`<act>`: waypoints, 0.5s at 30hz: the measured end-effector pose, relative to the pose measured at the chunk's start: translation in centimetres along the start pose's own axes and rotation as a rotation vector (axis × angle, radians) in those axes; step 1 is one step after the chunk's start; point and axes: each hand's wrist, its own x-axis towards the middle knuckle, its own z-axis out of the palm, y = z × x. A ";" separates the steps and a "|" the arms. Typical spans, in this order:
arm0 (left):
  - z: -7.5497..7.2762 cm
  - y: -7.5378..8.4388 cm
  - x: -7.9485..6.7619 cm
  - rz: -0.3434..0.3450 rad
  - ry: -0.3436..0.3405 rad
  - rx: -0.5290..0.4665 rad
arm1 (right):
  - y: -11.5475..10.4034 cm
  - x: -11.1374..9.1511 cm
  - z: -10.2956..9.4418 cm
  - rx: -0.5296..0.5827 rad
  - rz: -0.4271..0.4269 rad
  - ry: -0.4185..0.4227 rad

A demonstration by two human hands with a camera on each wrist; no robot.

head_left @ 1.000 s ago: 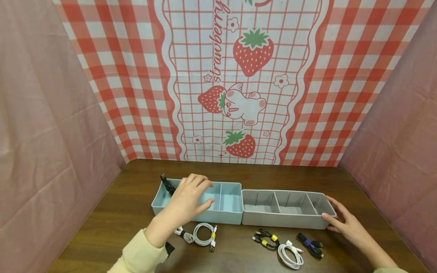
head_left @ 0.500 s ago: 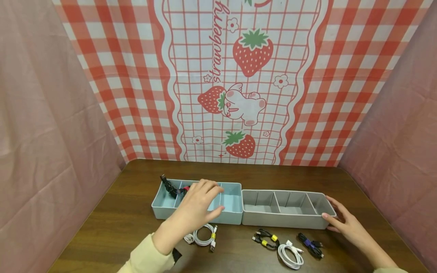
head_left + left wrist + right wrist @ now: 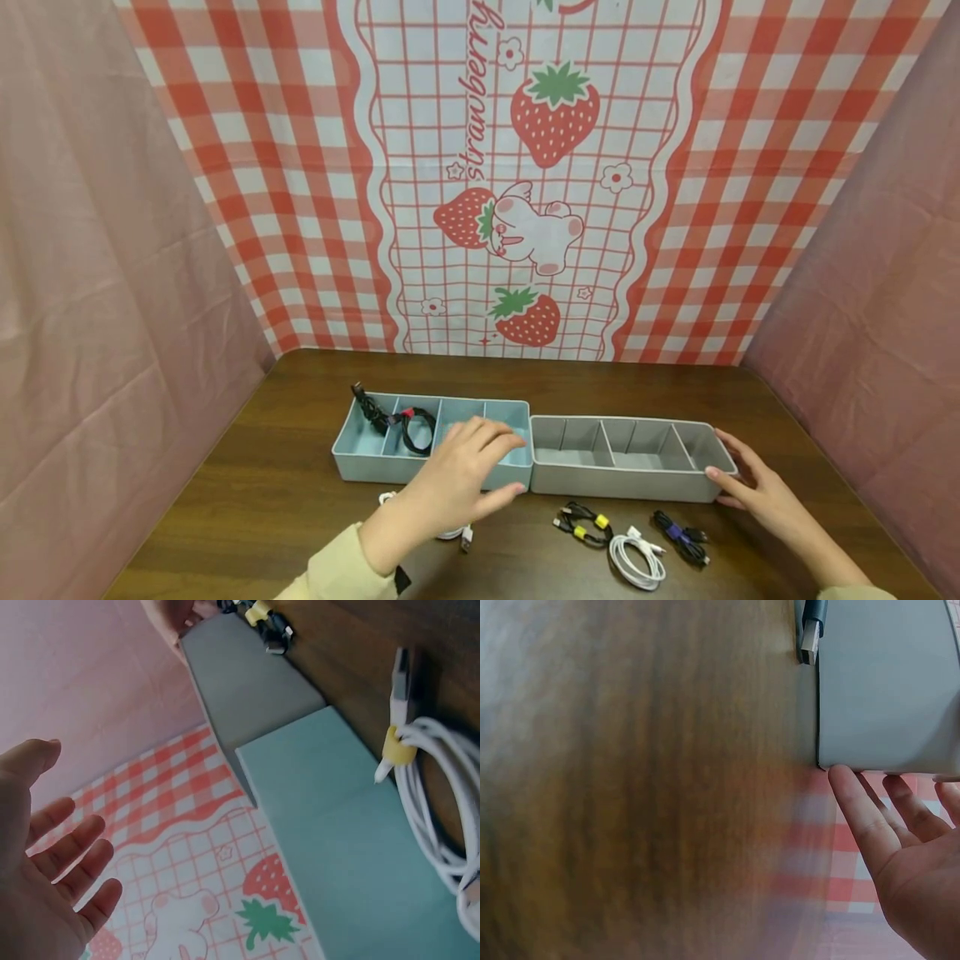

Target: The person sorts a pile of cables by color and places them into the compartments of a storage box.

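Observation:
My left hand point(image 3: 457, 479) hovers in front of the light-blue divided box point(image 3: 375, 470), its fingers relaxed and nothing in it; the left wrist view shows its bare palm. In that box, a black bundled cable point(image 3: 369, 410) leans in the leftmost compartment, and a looped black cable with a red tie point(image 3: 420, 431) stands in the one beside it. My right hand point(image 3: 757, 492) touches the right end of the grey divided box point(image 3: 630, 485), thumb at the front corner. In the right wrist view its fingers point(image 3: 866, 821) extend straight to the end wall.
Partly hidden under the left arm lie white cables point(image 3: 453, 533), one with a yellow tie in the left wrist view. Before the grey box are a black cable with yellow ties point(image 3: 587, 533), a white coiled cable point(image 3: 633, 565) and a black cable with a purple tie point(image 3: 681, 537).
My left hand has moved right and toward the front, away from the blue box's left compartments, uncovering the red-tied cable. The right hand and both boxes stay put.

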 end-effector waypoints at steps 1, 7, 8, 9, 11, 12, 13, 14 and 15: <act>0.2 0.1 0.0 0.012 0.004 -0.005 | 0.0 0.0 0.0 0.000 -0.001 -0.001; 1.2 0.6 -0.1 0.031 -0.018 -0.042 | 0.0 0.0 0.0 -0.002 -0.008 0.005; 1.4 0.8 -0.1 0.025 -0.030 -0.048 | -0.1 0.0 0.1 -0.001 -0.009 0.006; 1.5 0.9 -0.1 0.017 -0.041 -0.054 | -0.1 0.0 0.1 0.000 -0.010 0.007; 1.8 1.1 -0.2 0.001 -0.069 -0.063 | -0.1 0.0 0.1 0.000 -0.012 0.011; 1.9 1.2 -0.2 -0.009 -0.085 -0.069 | -0.1 0.0 0.1 0.001 -0.014 0.012; 2.1 1.3 -0.3 -0.015 -0.099 -0.073 | -0.1 0.0 0.1 -0.001 -0.014 0.012; 2.2 1.4 -0.3 -0.019 -0.112 -0.073 | -0.1 0.0 0.1 0.000 -0.015 0.014; 2.4 1.4 -0.3 -0.024 -0.123 -0.074 | 0.0 0.0 0.1 0.000 -0.016 0.015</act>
